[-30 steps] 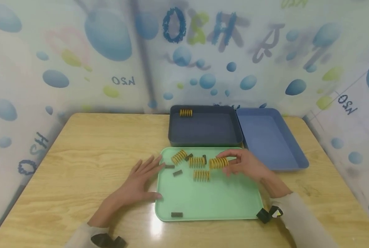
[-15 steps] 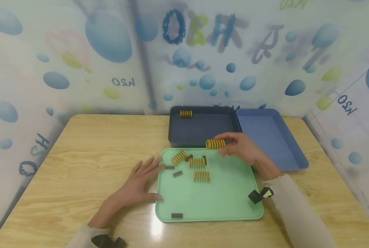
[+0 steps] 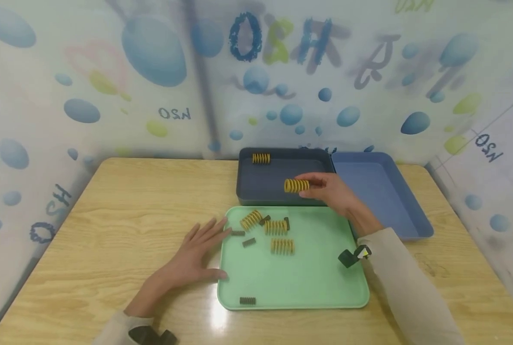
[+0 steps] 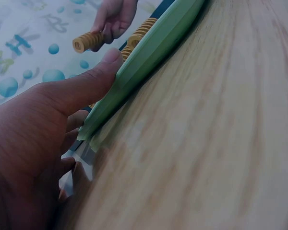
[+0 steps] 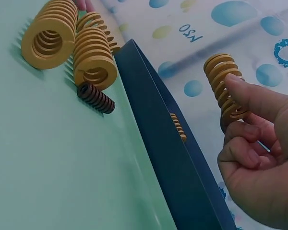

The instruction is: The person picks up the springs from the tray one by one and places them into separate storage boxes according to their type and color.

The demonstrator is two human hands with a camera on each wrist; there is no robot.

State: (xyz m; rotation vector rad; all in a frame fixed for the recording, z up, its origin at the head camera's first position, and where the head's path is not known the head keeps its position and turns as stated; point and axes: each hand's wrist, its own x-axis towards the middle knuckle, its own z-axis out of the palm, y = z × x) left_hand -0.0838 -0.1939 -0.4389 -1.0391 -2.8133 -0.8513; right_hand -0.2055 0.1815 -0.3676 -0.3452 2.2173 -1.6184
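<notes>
My right hand (image 3: pixel 325 188) pinches a yellow spring (image 3: pixel 297 185) (image 5: pixel 224 85) (image 4: pixel 88 41) and holds it in the air over the dark blue tray (image 3: pixel 273 191). One more yellow spring (image 3: pixel 261 158) lies in that tray's far left corner. The green tray (image 3: pixel 299 282) carries three yellow springs (image 3: pixel 275 226) and several small dark springs (image 3: pixel 248 242). My left hand (image 3: pixel 196 256) lies flat on the table, thumb (image 4: pixel 93 79) against the green tray's left rim.
A lighter blue tray (image 3: pixel 381 191) sits to the right of the dark one. The wooden table (image 3: pixel 122 211) is enclosed by a bubble-patterned curtain on three sides. One small dark spring (image 3: pixel 247 301) lies alone near the green tray's front edge.
My right hand lifted the yellow spring off the green tray and carried it away from me, over the dark blue tray. The left hand stayed put.
</notes>
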